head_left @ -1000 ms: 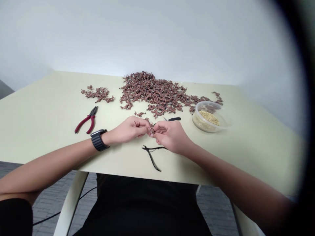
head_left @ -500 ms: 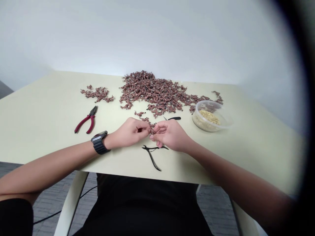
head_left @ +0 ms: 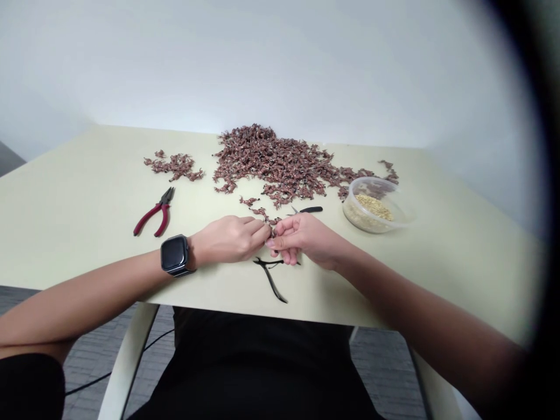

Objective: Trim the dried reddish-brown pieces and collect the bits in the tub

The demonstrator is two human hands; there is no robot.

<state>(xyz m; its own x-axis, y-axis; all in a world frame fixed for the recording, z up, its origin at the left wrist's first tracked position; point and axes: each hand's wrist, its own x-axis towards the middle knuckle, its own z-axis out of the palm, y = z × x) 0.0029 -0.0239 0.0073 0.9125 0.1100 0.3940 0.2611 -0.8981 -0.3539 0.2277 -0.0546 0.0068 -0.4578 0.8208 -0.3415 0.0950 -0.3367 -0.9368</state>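
My left hand (head_left: 230, 238), with a dark watch on the wrist, and my right hand (head_left: 301, 238) meet fingertip to fingertip over the pale green table (head_left: 79, 216). Both pinch one small reddish-brown piece (head_left: 270, 232) between them. Black nippers (head_left: 270, 274) lie on the table just below my hands. A few loose reddish-brown pieces (head_left: 258, 210) lie just beyond my fingers.
A big heap of the reddish-brown pieces (head_left: 280, 163) covers the table's far middle, with a smaller heap (head_left: 175, 165) to its left. Red-handled pliers (head_left: 155, 213) lie at left. A clear bowl (head_left: 371, 207) of yellowish bits stands at right. A black-handled tool (head_left: 308, 210) lies behind my right hand.
My left wrist has rolled so the watch face points up. My right hand's fingers have curled lower over the nippers. The pinch between the hands stays in place.
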